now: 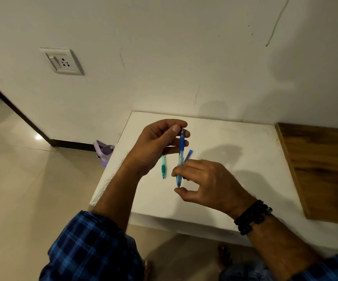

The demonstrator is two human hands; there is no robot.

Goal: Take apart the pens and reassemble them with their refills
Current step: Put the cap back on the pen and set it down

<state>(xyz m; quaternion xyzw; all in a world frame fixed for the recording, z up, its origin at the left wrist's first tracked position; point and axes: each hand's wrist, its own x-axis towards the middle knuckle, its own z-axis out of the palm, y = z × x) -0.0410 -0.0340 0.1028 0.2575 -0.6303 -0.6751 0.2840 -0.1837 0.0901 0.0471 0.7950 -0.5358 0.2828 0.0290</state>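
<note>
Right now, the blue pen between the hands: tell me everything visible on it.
The blue plastic pen has an opaque dark-blue grip section towards its far end and a translucent pale-blue barrel nearer the camera. It is held roughly upright in the view, over the white table. The left hand pinches its far end and the right hand pinches the barrel. A blue strip beside it may be its clip, but that is unclear.

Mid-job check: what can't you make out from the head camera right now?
Head view only:
- blue pen: top end covered by the thumb and fingers of the left hand; whether it holds a refill is too small to tell.
- green pen: far end hidden behind the left hand.
- blue strip: lower part hidden by the right hand; clip or loose part, cannot tell.
</note>
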